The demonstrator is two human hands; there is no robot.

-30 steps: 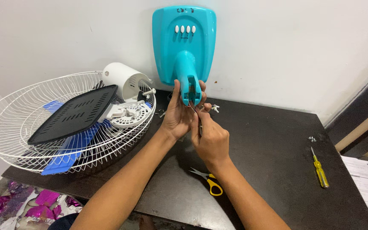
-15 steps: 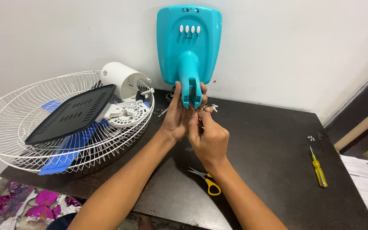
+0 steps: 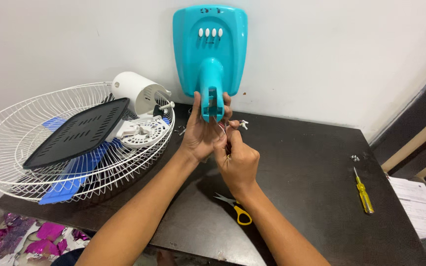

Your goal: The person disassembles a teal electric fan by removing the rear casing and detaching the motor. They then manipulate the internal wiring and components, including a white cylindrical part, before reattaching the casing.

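A turquoise fan base [image 3: 210, 44] with a row of white buttons leans upright against the white wall. My left hand [image 3: 199, 131] wraps around its hollow neck near the open lower end. My right hand [image 3: 237, 160] sits just below and to the right, its fingers pinched on thin wires [image 3: 224, 129] that come out of the neck. Small white wire ends [image 3: 243, 123] stick out beside my fingers.
A white wire fan guard [image 3: 35, 148] at the left holds a black vented panel [image 3: 77, 132], blue blades [image 3: 70, 175], a white motor housing [image 3: 135, 91] and a white round part. Yellow-handled scissors [image 3: 236, 209] lie near my right forearm. A yellow screwdriver [image 3: 364, 193] and small screws lie at the right.
The view has shifted slightly, so the fan base appears a little further right. Both hands stay at the neck, the right one still working the wires.
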